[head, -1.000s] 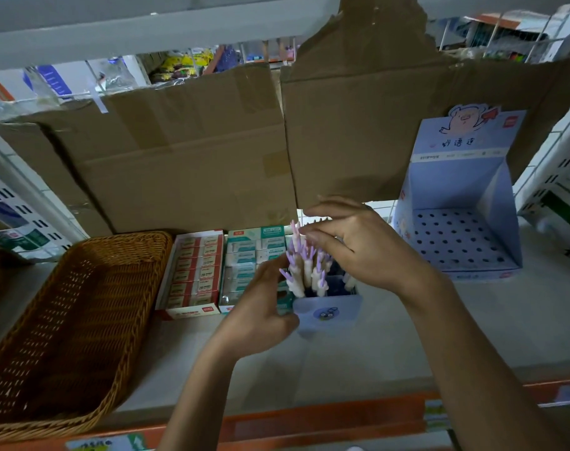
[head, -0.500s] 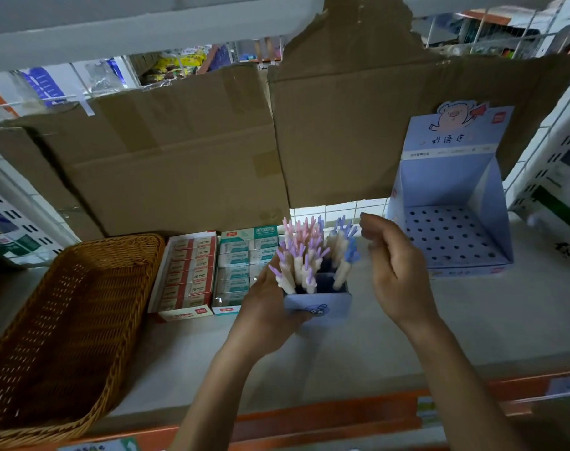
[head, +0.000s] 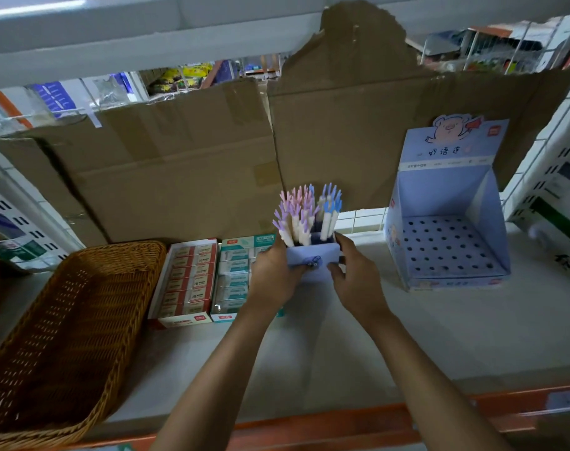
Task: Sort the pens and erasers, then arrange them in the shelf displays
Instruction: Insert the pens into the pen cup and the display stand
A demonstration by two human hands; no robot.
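Head view: a small blue pen box (head: 311,257), filled with upright pens (head: 306,213) capped in pink, lilac and blue, is held over the shelf (head: 309,353) between both hands. The left hand (head: 273,275) has its grip curled round the box's left side and the right hand (head: 358,281) has its grip curled round the right side. Left of the pen box lie a teal eraser tray (head: 236,275), then a red eraser tray (head: 186,281) and, farthest, a wicker basket (head: 65,320); right of it stands a perforated blue display stand (head: 446,242), and behind it hangs brown cardboard (head: 179,164).
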